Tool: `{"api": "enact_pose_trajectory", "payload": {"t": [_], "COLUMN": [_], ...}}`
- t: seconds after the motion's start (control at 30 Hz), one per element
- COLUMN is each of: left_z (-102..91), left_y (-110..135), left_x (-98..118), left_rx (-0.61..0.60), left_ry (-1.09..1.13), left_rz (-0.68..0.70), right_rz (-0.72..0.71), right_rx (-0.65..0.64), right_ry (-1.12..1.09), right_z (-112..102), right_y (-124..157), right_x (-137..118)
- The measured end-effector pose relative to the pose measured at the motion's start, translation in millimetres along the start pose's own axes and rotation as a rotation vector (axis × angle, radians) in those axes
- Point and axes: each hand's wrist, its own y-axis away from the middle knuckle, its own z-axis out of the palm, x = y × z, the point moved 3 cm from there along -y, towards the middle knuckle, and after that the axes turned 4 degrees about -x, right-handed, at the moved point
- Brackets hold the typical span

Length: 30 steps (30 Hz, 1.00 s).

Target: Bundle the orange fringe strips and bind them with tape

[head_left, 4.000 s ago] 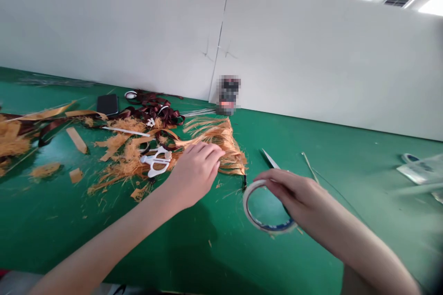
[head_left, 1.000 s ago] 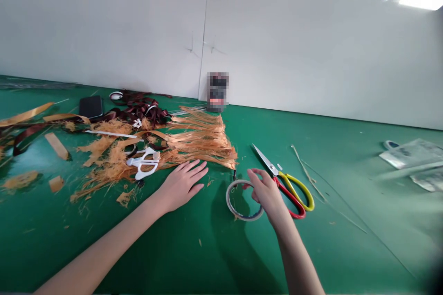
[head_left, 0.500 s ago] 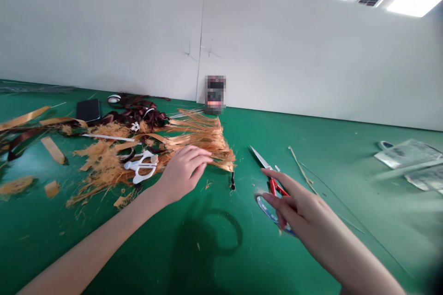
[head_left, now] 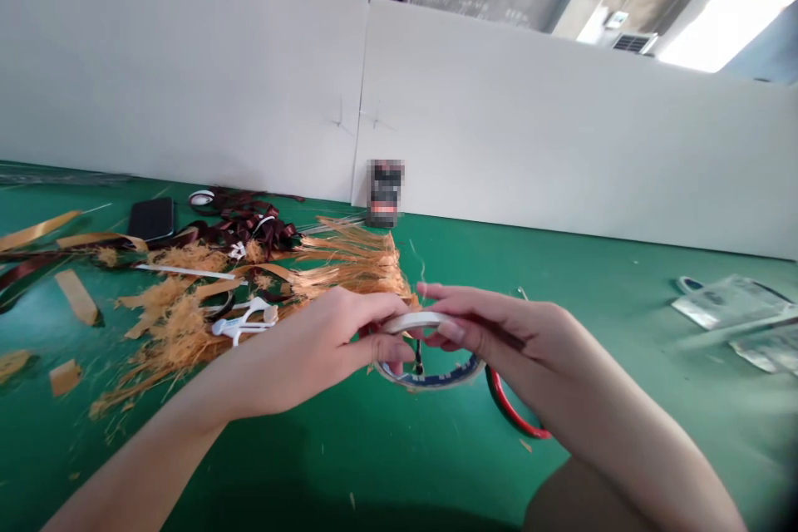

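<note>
Both of my hands are raised over the table's middle, closed on a thin roll of tape with a blue-marked inner ring. My left hand grips its left side between thumb and fingers. On the right side, my right hand pinches the roll's edge. Behind the roll lie bundles of orange-tan frayed ribbon, partly covered by my left hand. The red-handled scissors are on the table beneath my right hand, which hides their blades. A small black piece shows through the ring.
White-handled scissors lie among tan fibre scraps at left. A tangle of dark brown ribbon and a black flat phone-like object are behind. Clear plastic packets rest far right. White panels border the green table.
My left hand has left the tan fringe and taken hold of the tape roll. My right hand has brought the roll leftward from above the red-handled scissors. The view has tilted up slightly.
</note>
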Motion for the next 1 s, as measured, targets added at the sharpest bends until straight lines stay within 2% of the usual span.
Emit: {"api": "enact_pose_trajectory", "payload": {"t": [0.1,0.27,0.33,0.53,0.67,0.77,0.9,1.0], "left_z": [-4.0,-2.3,-0.7,-5.1,-10.7,-15.5,-20.1,-24.1], "left_y": [5,10,10,11,11,12,18,31], "left_x": [3,4,4,4,1,0,0,-14], "left_rx": [-0.037,0.165,0.183,0.247,0.278,0.389,0.589,0.679], "left_ry": [0.084,-0.128,-0.180,-0.335,-0.279,-0.277,-0.540,-0.818], "left_rz": [-0.004,0.088,0.136,0.185,0.089,-0.020,-0.072,-0.263], "right_rz": [-0.011,-0.062,-0.093,-0.032,-0.023,-0.018,-0.010,0.008], "right_rx": [-0.014,-0.019,-0.041,-0.073,-0.077,-0.067,0.024,0.131], "right_ry": [0.047,0.060,0.049,0.162,0.183,0.153,0.121,0.141], "right_z": [1,6,9,18,18,14,8,4], "right_y": [-3,-4,-4,-7,-13,-15,-15,-13], "right_x": [1,-4,-6,-2,1,1,3,9]}}
